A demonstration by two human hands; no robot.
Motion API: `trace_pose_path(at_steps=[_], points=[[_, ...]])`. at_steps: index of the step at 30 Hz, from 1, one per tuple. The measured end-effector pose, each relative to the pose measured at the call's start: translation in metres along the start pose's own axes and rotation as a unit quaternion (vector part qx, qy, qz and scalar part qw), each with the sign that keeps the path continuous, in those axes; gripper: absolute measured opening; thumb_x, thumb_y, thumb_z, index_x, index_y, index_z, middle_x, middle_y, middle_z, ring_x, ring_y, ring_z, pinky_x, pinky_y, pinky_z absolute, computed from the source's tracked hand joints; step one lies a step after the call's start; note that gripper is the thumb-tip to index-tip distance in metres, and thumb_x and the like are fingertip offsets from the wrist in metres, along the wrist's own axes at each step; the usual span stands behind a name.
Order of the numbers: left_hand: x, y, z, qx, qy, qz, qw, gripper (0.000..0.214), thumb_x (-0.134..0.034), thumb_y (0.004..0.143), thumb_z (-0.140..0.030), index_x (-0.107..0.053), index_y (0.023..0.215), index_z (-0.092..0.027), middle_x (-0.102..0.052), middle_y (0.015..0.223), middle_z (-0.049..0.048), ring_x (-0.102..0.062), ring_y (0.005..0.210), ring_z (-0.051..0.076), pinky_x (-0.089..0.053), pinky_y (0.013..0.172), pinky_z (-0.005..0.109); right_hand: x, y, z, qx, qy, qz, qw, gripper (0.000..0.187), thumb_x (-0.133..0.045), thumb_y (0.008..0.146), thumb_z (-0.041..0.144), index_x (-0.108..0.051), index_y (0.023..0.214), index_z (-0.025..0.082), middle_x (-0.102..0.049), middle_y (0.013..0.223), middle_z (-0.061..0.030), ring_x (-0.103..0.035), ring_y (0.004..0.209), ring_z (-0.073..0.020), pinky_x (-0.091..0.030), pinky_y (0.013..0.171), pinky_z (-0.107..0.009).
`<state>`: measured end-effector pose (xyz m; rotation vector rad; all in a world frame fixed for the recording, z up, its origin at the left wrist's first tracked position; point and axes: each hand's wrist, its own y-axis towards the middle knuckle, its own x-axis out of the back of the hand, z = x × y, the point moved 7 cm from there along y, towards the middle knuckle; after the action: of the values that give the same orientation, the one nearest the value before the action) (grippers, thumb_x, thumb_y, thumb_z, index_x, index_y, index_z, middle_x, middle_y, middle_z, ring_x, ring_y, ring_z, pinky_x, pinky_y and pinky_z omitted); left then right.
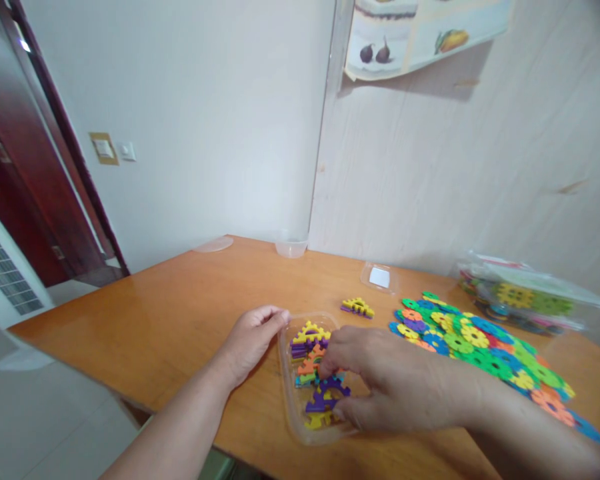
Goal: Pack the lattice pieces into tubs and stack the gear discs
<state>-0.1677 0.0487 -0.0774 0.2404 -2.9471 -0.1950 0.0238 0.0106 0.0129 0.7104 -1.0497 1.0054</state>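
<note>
A clear plastic container (307, 437) stands near the table's front edge, with stacked toothed plastic pieces in yellow, purple, orange and blue inside. My left hand (253, 340) is at its left side, thumb and fingers closed on the far left rim. My right hand (380, 383) reaches into the container from the right. Its thumb and fingers close around a purple arched toothed piece (323, 398), partly covering it. Beyond that lie an orange triangular piece (310, 362) and a yellow triangular piece (310, 332) on purple ones. The right fingertips are partly hidden.
A small yellow and purple stack of triangular pieces (359, 307) lies behind the container. At right spreads a pile of colourful gear discs (473, 337), with a filled plastic bag (530, 293) behind. A round clear bowl (291, 248), a lid (215, 245) and a clear tray (379, 277) stand toward the wall.
</note>
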Motion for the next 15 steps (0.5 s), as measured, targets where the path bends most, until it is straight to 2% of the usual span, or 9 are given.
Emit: trace_pose_path(at_steps=[4, 7, 11, 13, 15], points=[[0.001, 0.0, 0.0, 0.002, 0.0, -0.006, 1.0, 0.038, -0.061, 0.084, -0.053, -0.07, 0.084, -0.016, -0.068, 0.082, 0.0014, -0.057, 0.081, 0.018, -0.042, 0.074, 0.026, 0.003, -0.001, -0.006, 0.002, 0.018, -0.009, 1.0, 0.025, -0.065, 0.079, 0.026, -0.069, 0.104, 0.024, -0.069, 0.102, -0.0022, -0.061, 0.09, -0.0168, -0.044, 0.076, -0.025], [0.001, 0.0, 0.001, 0.005, -0.001, -0.006, 1.0, 0.039, -0.061, 0.084, -0.054, -0.07, 0.084, -0.016, -0.069, 0.083, 0.002, -0.057, 0.082, 0.019, -0.042, 0.074, 0.026, 0.013, -0.002, -0.026, -0.036, 0.031, -0.051, 0.998, 0.021, -0.062, 0.082, 0.024, -0.068, 0.101, 0.023, -0.069, 0.096, -0.0012, -0.061, 0.084, -0.0153, -0.045, 0.074, -0.025], [0.0, -0.001, 0.0, 0.013, -0.006, -0.006, 1.0, 0.039, -0.062, 0.083, -0.054, -0.07, 0.085, -0.016, -0.071, 0.085, 0.003, -0.059, 0.083, 0.019, -0.042, 0.076, 0.027, 0.034, 0.0, -0.083, -0.135, 0.007, -0.156, 0.979, 0.019, -0.057, 0.085, 0.028, -0.068, 0.098, 0.021, -0.07, 0.091, -0.0037, -0.061, 0.079, -0.0165, -0.046, 0.073, -0.028], [0.001, -0.001, -0.001, 0.019, -0.006, -0.009, 1.0, 0.04, -0.063, 0.081, -0.055, -0.07, 0.084, -0.016, -0.071, 0.084, 0.0033, -0.06, 0.082, 0.02, -0.043, 0.075, 0.027, 0.039, 0.002, -0.115, -0.182, -0.029, -0.176, 0.967, 0.024, -0.057, 0.085, 0.033, -0.069, 0.102, 0.02, -0.071, 0.098, -0.0065, -0.062, 0.086, -0.0195, -0.046, 0.076, -0.03], [0.001, -0.002, -0.003, 0.021, -0.005, -0.01, 1.0, 0.04, -0.064, 0.08, -0.055, -0.071, 0.084, -0.016, -0.072, 0.083, 0.0039, -0.061, 0.082, 0.021, -0.043, 0.075, 0.028, 0.039, 0.003, -0.144, -0.234, -0.059, -0.171, 0.955, 0.034, -0.059, 0.083, 0.033, -0.067, 0.113, 0.018, -0.069, 0.11, -0.0099, -0.063, 0.094, -0.0223, -0.046, 0.081, -0.032]])
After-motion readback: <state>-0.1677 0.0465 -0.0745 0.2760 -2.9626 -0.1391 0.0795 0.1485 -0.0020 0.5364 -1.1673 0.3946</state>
